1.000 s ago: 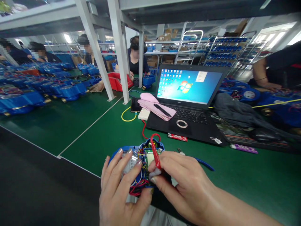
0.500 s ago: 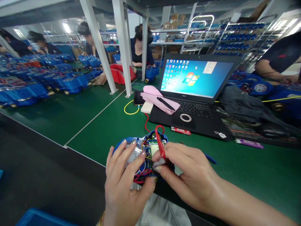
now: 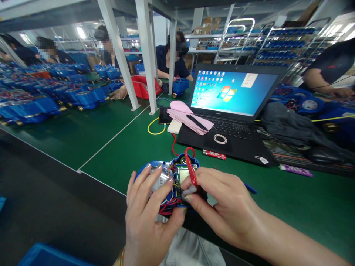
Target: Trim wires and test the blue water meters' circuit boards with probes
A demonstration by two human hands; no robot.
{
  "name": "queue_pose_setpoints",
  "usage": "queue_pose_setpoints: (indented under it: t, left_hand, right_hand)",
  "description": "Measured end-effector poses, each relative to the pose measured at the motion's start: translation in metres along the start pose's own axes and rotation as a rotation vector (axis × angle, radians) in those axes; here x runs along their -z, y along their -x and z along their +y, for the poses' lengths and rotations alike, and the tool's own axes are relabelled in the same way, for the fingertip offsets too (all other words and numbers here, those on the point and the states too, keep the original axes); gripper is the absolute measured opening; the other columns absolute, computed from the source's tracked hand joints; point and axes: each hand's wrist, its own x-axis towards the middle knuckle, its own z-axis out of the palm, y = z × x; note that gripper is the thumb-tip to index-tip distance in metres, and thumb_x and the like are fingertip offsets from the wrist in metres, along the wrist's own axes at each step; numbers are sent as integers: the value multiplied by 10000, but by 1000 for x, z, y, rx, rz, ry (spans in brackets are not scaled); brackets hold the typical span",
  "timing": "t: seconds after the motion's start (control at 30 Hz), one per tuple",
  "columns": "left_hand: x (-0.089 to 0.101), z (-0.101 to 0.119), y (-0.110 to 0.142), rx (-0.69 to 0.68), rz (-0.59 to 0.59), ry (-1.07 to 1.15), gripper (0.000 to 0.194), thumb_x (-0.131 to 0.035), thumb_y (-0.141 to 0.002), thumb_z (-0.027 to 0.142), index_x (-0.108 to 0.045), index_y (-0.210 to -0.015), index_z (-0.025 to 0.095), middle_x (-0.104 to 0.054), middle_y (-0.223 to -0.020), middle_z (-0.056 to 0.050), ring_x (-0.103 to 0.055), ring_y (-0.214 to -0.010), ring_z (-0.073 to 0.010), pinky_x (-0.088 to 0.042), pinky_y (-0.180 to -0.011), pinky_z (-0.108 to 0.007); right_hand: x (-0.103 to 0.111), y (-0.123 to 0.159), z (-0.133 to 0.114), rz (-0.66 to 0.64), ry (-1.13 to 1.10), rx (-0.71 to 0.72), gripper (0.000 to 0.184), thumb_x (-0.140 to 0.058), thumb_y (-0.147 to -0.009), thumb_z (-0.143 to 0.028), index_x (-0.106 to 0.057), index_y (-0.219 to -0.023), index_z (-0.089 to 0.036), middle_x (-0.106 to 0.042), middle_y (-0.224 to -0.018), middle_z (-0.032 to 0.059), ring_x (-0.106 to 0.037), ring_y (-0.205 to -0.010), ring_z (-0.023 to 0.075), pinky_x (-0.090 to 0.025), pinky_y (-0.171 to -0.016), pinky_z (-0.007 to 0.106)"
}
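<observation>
An opened blue meter (image 3: 177, 173) with a green display board and a tangle of red, blue and yellow wires rests at the near edge of the green table (image 3: 111, 151). My left hand (image 3: 146, 214) wraps around its left side, fingers curled over the clear dial cover. My right hand (image 3: 219, 207) pinches a red probe (image 3: 191, 171) whose tip sits on the meter's circuit area; its red lead (image 3: 174, 146) runs back toward the laptop.
An open black laptop (image 3: 233, 111) stands behind the meter, with pink papers and a pen (image 3: 191, 120) on its left corner. Rows of blue meters (image 3: 41, 99) fill the left table. Other people sit working behind. A blue bin corner (image 3: 44, 255) shows bottom left.
The view has shifted slightly; both hands keep their grip on the meter and the red probe, and nothing has been let go.
</observation>
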Motion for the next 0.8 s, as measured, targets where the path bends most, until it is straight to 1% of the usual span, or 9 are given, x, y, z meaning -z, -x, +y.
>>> queue_pose_setpoints:
  t: [0.3,0.43,0.6,0.8]
  left_hand:
    - [0,-1,-1,-8,15,7,319,-632,-737,192,-595,-1052,154,-575,-1210,-130,-456,-1227,-304,-300,-1062,-564]
    - [-1,-1,0,8,7,0,314,-631,-738,205,-600,-1047,161,-576,-1210,-123,-455,-1227,-304,-299,-1061,-569]
    - [0,-1,1,-15,25,0,320,-624,-744,199,-596,-1060,152,-573,-1212,-123,-454,-1228,-295,-295,-1069,-547]
    - [-4,-2,0,-23,35,-9,318,-626,-741,205,-600,-1054,151,-571,-1215,-126,-453,-1227,-304,-299,-1062,-555]
  right_hand:
    - [-1,1,-1,16,7,9,108,-519,-841,-87,-546,-913,-163,-614,-831,29,-581,-759,151,-472,-690,264]
    - [-1,1,0,17,19,17,101,-522,-844,-97,-544,-913,-168,-612,-822,29,-577,-748,152,-471,-678,265]
    - [-2,0,1,19,23,12,109,-517,-845,-91,-542,-915,-171,-605,-813,28,-571,-746,156,-461,-674,271]
    - [-2,1,0,13,-3,4,108,-521,-845,-94,-544,-922,-165,-604,-826,30,-566,-756,153,-450,-681,270]
